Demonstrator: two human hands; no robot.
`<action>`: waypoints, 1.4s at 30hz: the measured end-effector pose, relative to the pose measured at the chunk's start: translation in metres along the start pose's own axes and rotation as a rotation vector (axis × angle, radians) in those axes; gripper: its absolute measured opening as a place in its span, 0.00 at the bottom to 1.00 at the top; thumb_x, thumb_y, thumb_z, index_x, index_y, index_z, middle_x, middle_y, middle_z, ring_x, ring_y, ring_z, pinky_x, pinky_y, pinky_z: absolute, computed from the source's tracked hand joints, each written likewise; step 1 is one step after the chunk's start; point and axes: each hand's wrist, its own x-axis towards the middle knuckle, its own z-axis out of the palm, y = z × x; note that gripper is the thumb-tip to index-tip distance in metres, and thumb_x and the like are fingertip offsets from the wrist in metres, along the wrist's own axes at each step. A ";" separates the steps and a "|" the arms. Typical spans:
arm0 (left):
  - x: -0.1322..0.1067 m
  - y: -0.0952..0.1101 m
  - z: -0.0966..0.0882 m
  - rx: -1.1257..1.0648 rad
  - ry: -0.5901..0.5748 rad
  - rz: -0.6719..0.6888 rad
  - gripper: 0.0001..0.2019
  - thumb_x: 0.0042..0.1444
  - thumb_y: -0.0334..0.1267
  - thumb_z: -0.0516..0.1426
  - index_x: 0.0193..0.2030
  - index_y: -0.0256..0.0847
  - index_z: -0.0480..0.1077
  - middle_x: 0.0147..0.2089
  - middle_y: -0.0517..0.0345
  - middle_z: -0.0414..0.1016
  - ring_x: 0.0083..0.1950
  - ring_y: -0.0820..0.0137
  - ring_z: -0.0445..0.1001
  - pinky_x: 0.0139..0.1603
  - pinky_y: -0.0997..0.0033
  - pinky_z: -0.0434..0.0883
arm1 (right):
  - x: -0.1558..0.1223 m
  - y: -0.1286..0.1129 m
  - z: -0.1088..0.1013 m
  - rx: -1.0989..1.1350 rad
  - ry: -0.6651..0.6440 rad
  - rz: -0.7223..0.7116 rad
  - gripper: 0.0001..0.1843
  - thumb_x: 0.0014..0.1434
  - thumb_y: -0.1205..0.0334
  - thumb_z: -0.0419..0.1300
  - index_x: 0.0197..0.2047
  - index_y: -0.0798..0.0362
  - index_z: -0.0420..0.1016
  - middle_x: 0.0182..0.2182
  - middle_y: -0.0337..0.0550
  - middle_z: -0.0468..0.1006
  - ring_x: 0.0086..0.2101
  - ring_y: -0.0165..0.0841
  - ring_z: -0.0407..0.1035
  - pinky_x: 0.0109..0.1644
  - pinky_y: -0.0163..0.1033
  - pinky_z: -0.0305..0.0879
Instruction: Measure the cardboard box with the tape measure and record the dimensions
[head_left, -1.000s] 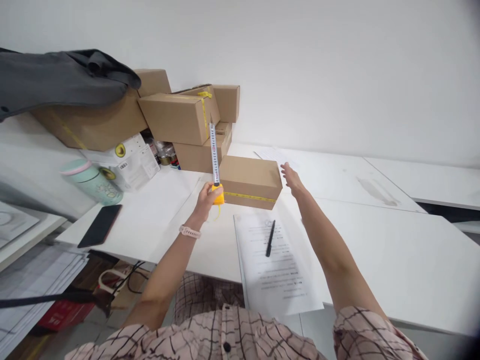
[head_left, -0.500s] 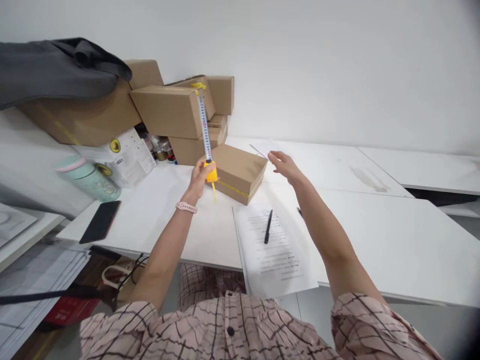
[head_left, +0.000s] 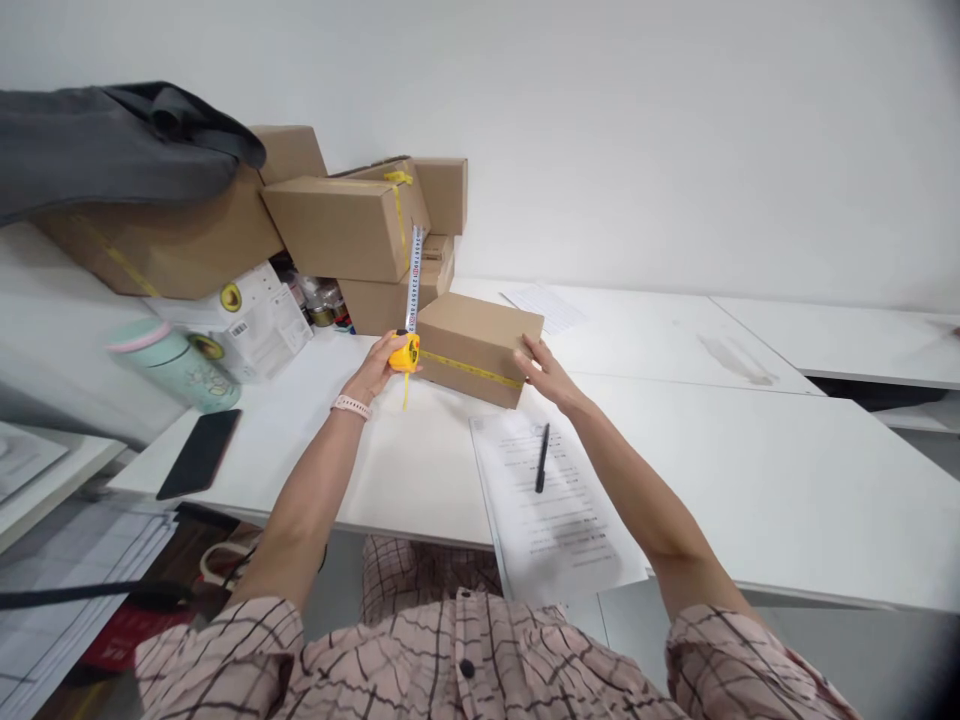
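My left hand [head_left: 379,362] is closed around a small yellow tape measure [head_left: 408,352], whose white blade [head_left: 413,275] sticks straight up beside the left end of a brown cardboard box [head_left: 476,340]. The box lies on the white table [head_left: 750,470] and has a yellow strap across its front. My right hand [head_left: 541,368] rests against the box's right end, fingers spread on the cardboard. A printed sheet [head_left: 555,505] with a black pen [head_left: 541,457] on it lies just in front of the box.
A pile of cardboard boxes [head_left: 341,225] stands behind, with a dark grey garment [head_left: 112,140] draped over the largest at the left. A mint green bottle [head_left: 176,365], a white carton [head_left: 251,315] and a black phone [head_left: 199,452] lie at the left. More paper [head_left: 544,303] lies further back.
My right hand came back from reaching over the table and landed on the box's right end. The left hand lowered the tape measure beside the box, and the blade looks shorter.
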 end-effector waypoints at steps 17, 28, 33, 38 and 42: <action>-0.064 0.035 0.091 0.048 -0.005 0.150 0.23 0.43 0.45 0.69 0.44 0.41 0.69 0.39 0.60 0.72 0.33 0.74 0.73 0.33 0.69 0.79 | 0.101 -0.043 -0.009 -0.725 0.201 -0.112 0.21 0.67 0.64 0.43 0.50 0.56 0.75 0.50 0.58 0.77 0.52 0.50 0.65 0.56 0.53 0.61; -0.134 -0.031 0.142 -0.191 -0.094 -0.272 0.21 0.45 0.50 0.68 0.40 0.39 0.70 0.39 0.56 0.70 0.38 0.69 0.72 0.39 0.60 0.79 | 0.091 -0.044 -0.002 -0.591 0.221 -0.166 0.27 0.68 0.62 0.36 0.65 0.54 0.61 0.50 0.54 0.78 0.50 0.49 0.68 0.56 0.53 0.58; -0.140 -0.020 0.137 -0.200 -0.098 -0.297 0.20 0.45 0.50 0.67 0.38 0.39 0.71 0.43 0.53 0.71 0.38 0.67 0.72 0.38 0.58 0.79 | 0.082 -0.052 0.007 -0.705 0.196 -0.230 0.29 0.70 0.54 0.35 0.69 0.46 0.60 0.51 0.52 0.77 0.51 0.49 0.66 0.57 0.54 0.56; -0.151 -0.027 0.139 -0.189 -0.082 -0.306 0.21 0.45 0.51 0.67 0.40 0.41 0.70 0.40 0.56 0.70 0.38 0.67 0.72 0.37 0.59 0.79 | 0.078 -0.054 0.010 -0.739 0.185 -0.242 0.34 0.71 0.44 0.33 0.64 0.43 0.70 0.50 0.53 0.77 0.50 0.49 0.64 0.57 0.55 0.55; -0.161 -0.042 0.149 -0.166 -0.052 -0.277 0.23 0.44 0.51 0.68 0.42 0.43 0.69 0.42 0.58 0.68 0.38 0.70 0.70 0.38 0.61 0.80 | 0.077 -0.055 0.011 -0.729 0.166 -0.245 0.34 0.71 0.43 0.33 0.64 0.42 0.71 0.49 0.52 0.77 0.50 0.49 0.63 0.57 0.55 0.54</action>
